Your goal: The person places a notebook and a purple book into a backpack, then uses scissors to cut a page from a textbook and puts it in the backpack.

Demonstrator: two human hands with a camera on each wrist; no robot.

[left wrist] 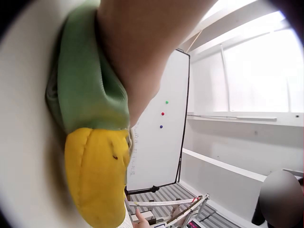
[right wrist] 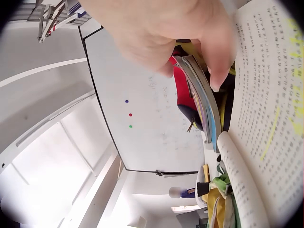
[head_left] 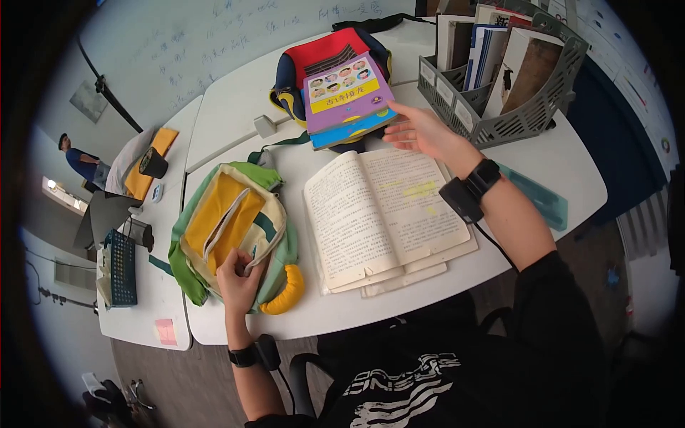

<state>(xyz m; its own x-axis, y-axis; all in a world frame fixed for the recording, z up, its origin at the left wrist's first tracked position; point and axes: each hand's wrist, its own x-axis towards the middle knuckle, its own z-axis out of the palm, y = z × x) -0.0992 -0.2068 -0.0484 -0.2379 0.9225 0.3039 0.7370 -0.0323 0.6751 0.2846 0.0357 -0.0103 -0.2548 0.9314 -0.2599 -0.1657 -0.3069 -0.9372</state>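
While the backpack on the table is pinched by the left grip (for steadiness, presumably), the right grip is held, digits apart, at stacked books; these are propped on a red bag.

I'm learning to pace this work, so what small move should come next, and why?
Probably close the right hand on the near corner of the purple book and the blue book under it. In the right wrist view, its thumb and fingers lie either side of the stacked edge, while the left hand holds the green-and-yellow bag.
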